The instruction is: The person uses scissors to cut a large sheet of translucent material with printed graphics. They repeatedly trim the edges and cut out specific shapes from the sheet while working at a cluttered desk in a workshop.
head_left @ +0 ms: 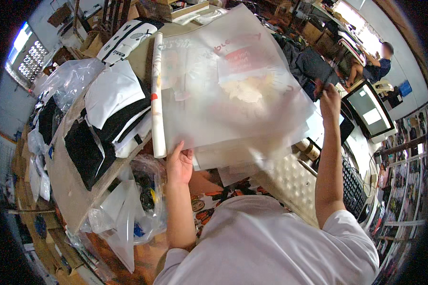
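Observation:
A large translucent plastic sheet (199,114) spreads out in front of me, with reddish and cream printed shapes showing on or through it. Along its left side runs a long white roll (158,128) with a few coloured marks. My left hand (179,164) is closed on the sheet's lower edge, close to the bottom end of the roll. Out to the right, my right hand (330,99) is raised and closed beside the sheet's right edge. A small dark, reddish thing (319,88) is at its fingers, too blurred to name.
Folded black and white clothes (115,95) and a clear plastic bag (76,78) lie on the left table. At right are a monitor (372,111) and a black keyboard (351,183). Another person (379,66) sits at the far right. A bubbled pale surface (287,178) lies near me.

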Available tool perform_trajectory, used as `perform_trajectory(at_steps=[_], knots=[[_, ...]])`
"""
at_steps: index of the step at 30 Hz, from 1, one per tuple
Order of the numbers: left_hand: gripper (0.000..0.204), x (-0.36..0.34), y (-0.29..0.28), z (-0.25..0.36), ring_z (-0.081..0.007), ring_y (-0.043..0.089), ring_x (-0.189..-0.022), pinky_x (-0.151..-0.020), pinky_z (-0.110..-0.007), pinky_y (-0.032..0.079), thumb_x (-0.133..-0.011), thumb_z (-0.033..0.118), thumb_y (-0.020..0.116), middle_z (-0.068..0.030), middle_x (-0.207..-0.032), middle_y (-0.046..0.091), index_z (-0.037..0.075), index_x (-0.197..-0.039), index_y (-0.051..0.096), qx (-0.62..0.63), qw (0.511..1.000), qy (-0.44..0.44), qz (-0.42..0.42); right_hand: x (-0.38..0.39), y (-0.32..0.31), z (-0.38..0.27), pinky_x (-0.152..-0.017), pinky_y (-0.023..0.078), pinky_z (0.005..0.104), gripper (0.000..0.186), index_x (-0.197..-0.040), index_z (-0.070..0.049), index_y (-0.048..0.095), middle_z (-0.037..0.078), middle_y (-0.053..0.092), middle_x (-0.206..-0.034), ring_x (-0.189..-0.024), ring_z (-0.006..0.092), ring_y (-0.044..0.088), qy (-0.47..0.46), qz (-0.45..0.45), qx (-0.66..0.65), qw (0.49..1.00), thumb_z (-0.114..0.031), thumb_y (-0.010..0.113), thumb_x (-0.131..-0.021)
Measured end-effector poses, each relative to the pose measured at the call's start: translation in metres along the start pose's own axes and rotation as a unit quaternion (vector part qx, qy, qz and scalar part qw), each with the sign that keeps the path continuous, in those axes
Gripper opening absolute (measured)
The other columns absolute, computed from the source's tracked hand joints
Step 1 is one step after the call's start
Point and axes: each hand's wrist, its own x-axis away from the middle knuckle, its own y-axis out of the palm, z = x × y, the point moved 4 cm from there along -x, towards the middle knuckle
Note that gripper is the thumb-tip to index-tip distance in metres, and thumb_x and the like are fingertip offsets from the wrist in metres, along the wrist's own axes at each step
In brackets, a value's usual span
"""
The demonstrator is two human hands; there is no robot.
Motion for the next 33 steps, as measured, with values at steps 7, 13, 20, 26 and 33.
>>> perform_trajectory(at_steps=[7,13,20,26,33], knots=[[0.014,0.0,0.013,-0.003,-0.0128,0.053,-0.06,-0.048,-0.023,0.037,-0.075,0.007,0.066,-0.0026,-0.073,0.056,0.006,-0.085,0.056,-0.067,0.997,-0.036,0.02,0.241,0.05,-0.112,-0.056,0.037,0.0241,0.051,-0.084,-0.005,0.053,0.003,0.055,-0.069,-0.065,0.0122,0.052,0.301,-0.509,-0.269,0.761,-0.054,0.038,-0.086],[0.016,-0.004,0.024,-0.015,-0.0106,0.05,-0.058,-0.048,-0.022,0.036,-0.074,0.013,0.069,-0.0004,-0.069,0.054,0.006,-0.08,0.056,-0.117,0.993,-0.021,0.008,0.27,0.11,-0.113,-0.049,0.034,0.0235,0.055,-0.079,-0.006,0.052,0.003,0.054,-0.063,-0.058,0.0098,0.048,0.383,-0.473,-0.293,0.738,-0.058,0.037,-0.086],[0.019,-0.004,0.04,-0.025,-0.0133,0.058,-0.067,-0.054,-0.023,0.045,-0.075,0.011,0.067,-0.0053,-0.08,0.061,0.004,-0.09,0.058,-0.217,0.974,-0.063,0.004,0.257,0.133,-0.11,-0.041,0.03,0.0224,0.043,-0.07,-0.006,0.051,0.0,0.048,-0.056,-0.047,0.0078,0.043,0.342,-0.389,-0.297,0.802,-0.047,0.049,-0.086],[0.02,0.001,0.044,-0.019,-0.0134,0.059,-0.07,-0.057,-0.022,0.047,-0.075,0.008,0.067,-0.0049,-0.081,0.061,0.003,-0.092,0.058,-0.261,0.963,-0.061,0.038,0.219,0.155,-0.108,-0.041,0.031,0.0237,0.046,-0.062,-0.007,0.049,0.0,0.046,-0.051,-0.044,0.0085,0.043,0.362,-0.379,-0.277,0.805,-0.047,0.051,-0.085],[0.02,0.012,0.046,-0.012,-0.014,0.057,-0.073,-0.06,-0.025,0.046,-0.075,0.004,0.065,-0.0044,-0.084,0.06,0.004,-0.093,0.057,-0.168,0.983,-0.022,0.069,0.154,0.216,-0.095,-0.04,0.032,0.0262,0.047,-0.058,-0.006,0.05,0.004,0.049,-0.053,-0.045,0.011,0.044,0.381,-0.352,-0.283,0.807,-0.045,0.056,-0.082]])
